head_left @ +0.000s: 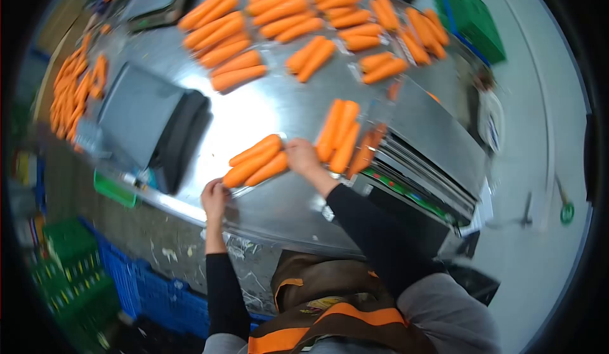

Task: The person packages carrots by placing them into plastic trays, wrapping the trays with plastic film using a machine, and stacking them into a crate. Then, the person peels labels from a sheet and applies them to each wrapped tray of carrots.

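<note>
Left hand (214,196) curls shut on one end of a carrot bundle (257,161) lying on the steel tabletop (266,103). Right hand (303,157) touches the other end, but I cannot tell its grip. The green label strip (406,195) is too blurred to read.

Orange carrots (255,161), silver table (266,110), apparently blue crates (152,287).

2 long black sleeves (374,227) under a grey top (444,316), with a brown apron (317,278) trimmed in orange.
</note>
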The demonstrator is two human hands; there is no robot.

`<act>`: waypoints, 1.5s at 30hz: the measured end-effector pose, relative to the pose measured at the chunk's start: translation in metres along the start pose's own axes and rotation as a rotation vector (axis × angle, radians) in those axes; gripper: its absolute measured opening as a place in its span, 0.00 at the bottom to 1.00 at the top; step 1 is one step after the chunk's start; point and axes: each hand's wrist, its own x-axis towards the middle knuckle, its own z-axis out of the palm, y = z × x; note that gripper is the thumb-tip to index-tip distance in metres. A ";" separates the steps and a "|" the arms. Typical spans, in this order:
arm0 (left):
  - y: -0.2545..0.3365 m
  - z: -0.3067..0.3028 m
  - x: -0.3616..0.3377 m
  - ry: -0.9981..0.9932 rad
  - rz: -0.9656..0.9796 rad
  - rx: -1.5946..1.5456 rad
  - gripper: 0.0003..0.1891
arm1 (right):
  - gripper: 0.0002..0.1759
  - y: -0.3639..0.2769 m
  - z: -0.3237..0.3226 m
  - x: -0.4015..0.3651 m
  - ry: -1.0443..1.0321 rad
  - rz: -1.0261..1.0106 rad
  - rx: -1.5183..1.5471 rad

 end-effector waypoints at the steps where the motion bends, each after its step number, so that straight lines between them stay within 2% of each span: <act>1: 0.008 0.000 -0.003 -0.024 -0.023 -0.058 0.11 | 0.09 0.000 0.001 -0.002 0.062 -0.011 0.054; 3: 0.006 -0.004 0.002 -0.132 0.068 0.032 0.12 | 0.10 -0.006 -0.005 -0.012 0.064 0.046 0.065; 4: 0.008 -0.008 0.001 -0.139 0.072 0.056 0.13 | 0.10 -0.019 -0.016 -0.021 0.083 0.202 0.168; 6: 0.025 -0.014 -0.005 -0.120 0.128 0.099 0.13 | 0.08 -0.023 -0.029 -0.034 0.124 0.212 0.268; 9: 0.094 -0.010 -0.030 -0.115 0.229 0.067 0.10 | 0.06 -0.021 -0.070 -0.066 0.250 0.217 0.482; 11: 0.150 0.016 -0.055 -0.192 0.343 0.130 0.10 | 0.05 -0.004 -0.108 -0.090 0.358 0.189 0.561; 12: 0.175 0.036 -0.069 -0.210 0.372 0.178 0.09 | 0.05 0.004 -0.129 -0.104 0.431 0.127 0.636; 15: 0.228 0.111 -0.099 -0.347 0.421 0.126 0.10 | 0.04 0.044 -0.206 -0.142 0.541 0.105 0.599; 17: 0.249 0.169 -0.116 -0.461 0.471 0.195 0.11 | 0.04 0.077 -0.251 -0.168 0.733 0.089 0.371; 21: 0.261 0.298 -0.138 -0.757 0.520 0.055 0.10 | 0.11 0.170 -0.323 -0.197 0.754 0.226 0.498; 23: 0.250 0.361 -0.141 -0.815 0.543 0.116 0.10 | 0.10 0.226 -0.335 -0.201 0.802 0.290 0.478; 25: 0.239 0.409 -0.154 -0.749 0.710 0.271 0.13 | 0.10 0.274 -0.336 -0.205 0.797 0.365 0.463; 26: 0.228 0.426 -0.156 -0.748 0.720 0.333 0.13 | 0.10 0.293 -0.331 -0.210 0.789 0.362 0.471; 28: 0.228 0.432 -0.176 -0.736 0.717 0.498 0.12 | 0.11 0.321 -0.321 -0.218 0.673 0.447 0.287; 30: 0.229 0.428 -0.186 -0.710 0.720 0.602 0.11 | 0.10 0.326 -0.316 -0.230 0.632 0.442 0.360; 31: 0.222 0.422 -0.182 -0.686 0.810 0.543 0.11 | 0.10 0.323 -0.310 -0.242 0.589 0.442 0.424; 32: 0.215 0.415 -0.180 -0.658 0.899 0.480 0.10 | 0.11 0.307 -0.317 -0.257 0.622 0.357 0.285; 33: 0.217 0.404 -0.184 -0.656 0.890 0.488 0.10 | 0.11 0.299 -0.319 -0.270 0.612 0.359 0.290; 35: 0.224 0.374 -0.199 -0.332 1.046 0.490 0.09 | 0.11 0.286 -0.312 -0.303 0.945 0.478 0.128; 36: 0.217 0.363 -0.200 -0.330 1.047 0.489 0.09 | 0.11 0.283 -0.307 -0.317 0.945 0.476 0.127; 38: 0.207 0.341 -0.206 -0.332 1.192 0.861 0.13 | 0.16 0.277 -0.296 -0.338 0.600 0.710 -0.101; 39: 0.201 0.344 -0.216 -0.255 1.320 0.823 0.17 | 0.16 0.275 -0.289 -0.336 0.589 0.704 -0.098; 41: 0.204 0.354 -0.224 -0.389 1.254 0.954 0.18 | 0.19 0.272 -0.281 -0.317 0.660 0.571 -0.197; 42: 0.204 0.361 -0.225 -0.504 1.068 1.001 0.18 | 0.18 0.270 -0.287 -0.311 0.513 0.645 0.047; 43: 0.208 0.365 -0.228 -0.589 0.802 0.947 0.19 | 0.18 0.267 -0.286 -0.316 0.507 0.632 0.044; 45: 0.206 0.359 -0.210 -0.750 0.547 0.620 0.20 | 0.16 0.272 -0.292 -0.328 0.564 0.703 0.996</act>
